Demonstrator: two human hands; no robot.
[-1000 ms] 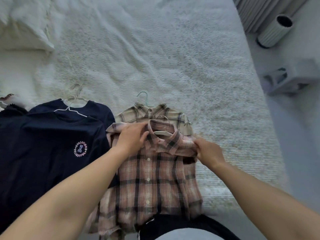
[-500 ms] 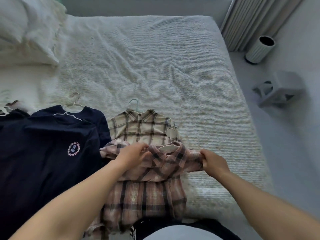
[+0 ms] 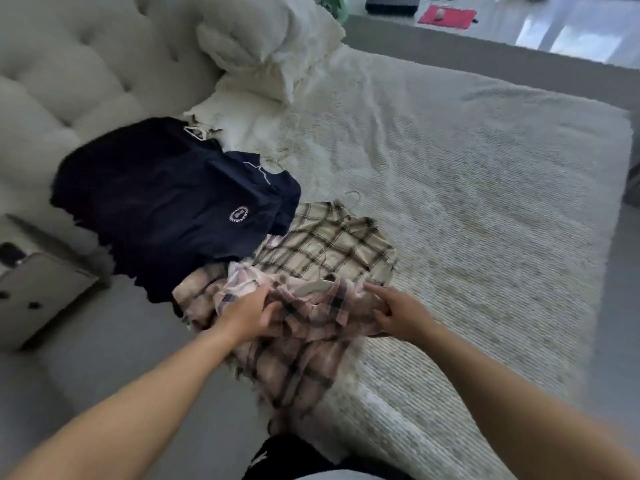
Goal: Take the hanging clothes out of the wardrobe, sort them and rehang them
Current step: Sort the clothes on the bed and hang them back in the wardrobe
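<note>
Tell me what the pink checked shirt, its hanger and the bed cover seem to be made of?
Pink checked shirt: soft woven cloth, maybe flannel; it crumples limply and looks matte. Hanger: pale and smooth, likely plastic, though mostly hidden. Bed cover: cream textile with fine ribbed rows, probably knitted or woven cotton.

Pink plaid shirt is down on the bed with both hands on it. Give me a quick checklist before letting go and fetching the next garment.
1. Pink plaid shirt lying on the bed: not ok, its lower part hangs over the edge.
2. Hanger in its collar: ok.
3. Shirt laid flat: not ok, bunched.
4. Overlaps beige plaid shirt, plaids together: ok.
5. Left hand released: cannot tell.
6. Right hand released: ok, fingers straight.
</note>
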